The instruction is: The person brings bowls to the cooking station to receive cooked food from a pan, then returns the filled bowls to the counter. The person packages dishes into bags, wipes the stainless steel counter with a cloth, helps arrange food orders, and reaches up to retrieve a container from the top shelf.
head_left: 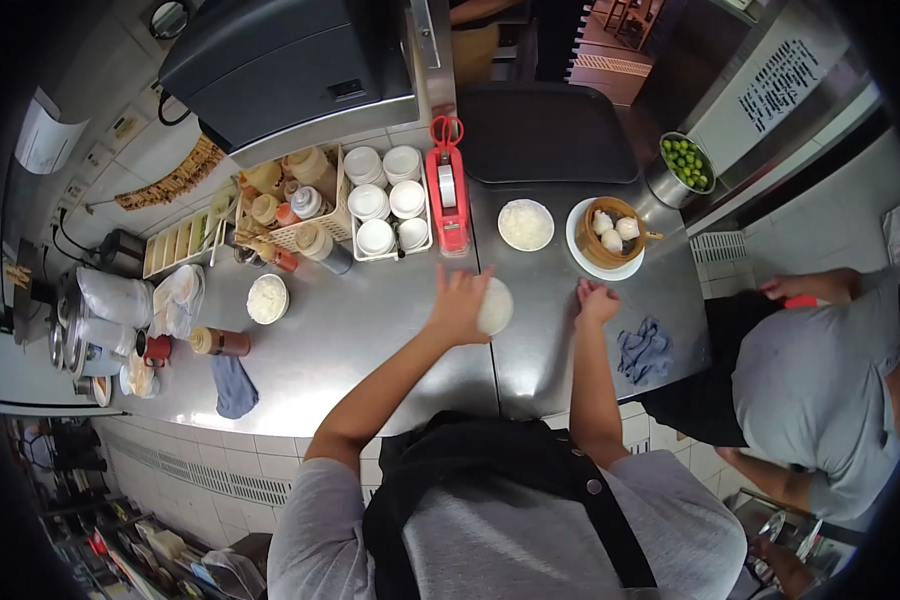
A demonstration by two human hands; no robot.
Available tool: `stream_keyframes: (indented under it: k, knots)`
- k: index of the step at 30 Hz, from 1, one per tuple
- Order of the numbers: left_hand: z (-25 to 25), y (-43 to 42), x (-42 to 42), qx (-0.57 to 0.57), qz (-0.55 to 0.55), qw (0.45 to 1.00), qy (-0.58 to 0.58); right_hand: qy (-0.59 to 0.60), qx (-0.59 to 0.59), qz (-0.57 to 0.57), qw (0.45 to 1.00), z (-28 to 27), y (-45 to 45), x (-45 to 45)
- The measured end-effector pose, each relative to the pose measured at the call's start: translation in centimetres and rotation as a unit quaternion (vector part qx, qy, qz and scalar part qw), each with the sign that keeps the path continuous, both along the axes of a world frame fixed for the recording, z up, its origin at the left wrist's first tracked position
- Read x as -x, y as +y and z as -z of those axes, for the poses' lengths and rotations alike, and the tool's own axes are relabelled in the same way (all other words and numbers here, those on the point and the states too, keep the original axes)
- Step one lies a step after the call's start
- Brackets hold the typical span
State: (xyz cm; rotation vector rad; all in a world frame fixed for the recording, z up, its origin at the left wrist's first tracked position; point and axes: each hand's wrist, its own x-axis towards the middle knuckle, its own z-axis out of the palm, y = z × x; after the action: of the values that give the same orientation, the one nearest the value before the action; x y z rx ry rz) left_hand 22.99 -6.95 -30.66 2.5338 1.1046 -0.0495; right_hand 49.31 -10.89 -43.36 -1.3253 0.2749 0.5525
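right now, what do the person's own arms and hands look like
Both the left hand and right hand look gloveless, with no watch or bracelet visible. The forearms are bare; short, plain grey fabric sleeves cover the upper arms. A black cloth apron is worn over the grey top, its strap carrying round snaps.

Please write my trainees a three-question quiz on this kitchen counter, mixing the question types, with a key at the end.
1. Multiple choice: What stands on the white plate? (a) a teapot (b) a bamboo steamer (c) a cutting board

2. True or false: The red tape dispenser stands between the white dishes and the black tray.

3. Short answer: Which of the person's two hands is nearer that plate?

Key: 1. b; 2. true; 3. the right hand.
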Motion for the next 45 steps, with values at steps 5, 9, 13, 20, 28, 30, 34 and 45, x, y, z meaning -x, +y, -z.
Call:
stream_keyframes:
  k: [5, 9, 13, 20, 28, 30, 34, 45]
  knots:
    - [-0.1, -0.5, -4.8, -0.13, -0.066, 0.981, -0.131, -0.026, 0.053, -0.017, 0.998, -0.8, -0.7, -2.7]
    - [-0.7, 1.8, 1.4, -0.142, -0.133, 0.921, -0.336, -0.092, 0.061, -0.091, 0.99, 0.6, -3.8, -1.3]
    - [-0.6, 4.4, 13.7, -0.314, -0.378, 0.84, -0.231, -0.093, 0.052, -0.126, 0.986, 0.0, -4.2, 0.5]
    - [0.7, 7.4, 28.3, -0.072, -0.711, 0.695, 0.08, -0.5, 0.018, -0.218, 0.838, -8.9, 2.4, 1.5]
    - [1.0, 9.5, 30.7, 0.049, -0.713, 0.681, 0.157, -0.497, 0.219, -0.468, 0.697, -6.3, 14.5, -1.1]
    - [0.6, 9.7, 30.6, 0.072, -0.707, 0.685, 0.161, -0.475, 0.25, -0.515, 0.669, -5.4, 15.1, -1.5]
    - [0.3, 10.0, 30.7, 0.09, -0.7, 0.691, 0.156, -0.448, 0.256, -0.575, 0.634, -6.5, 14.8, -1.0]
    - [2.7, 9.3, 32.0, 0.031, -0.653, 0.755, 0.057, -0.595, 0.194, -0.423, 0.655, -13.0, 8.3, -0.7]
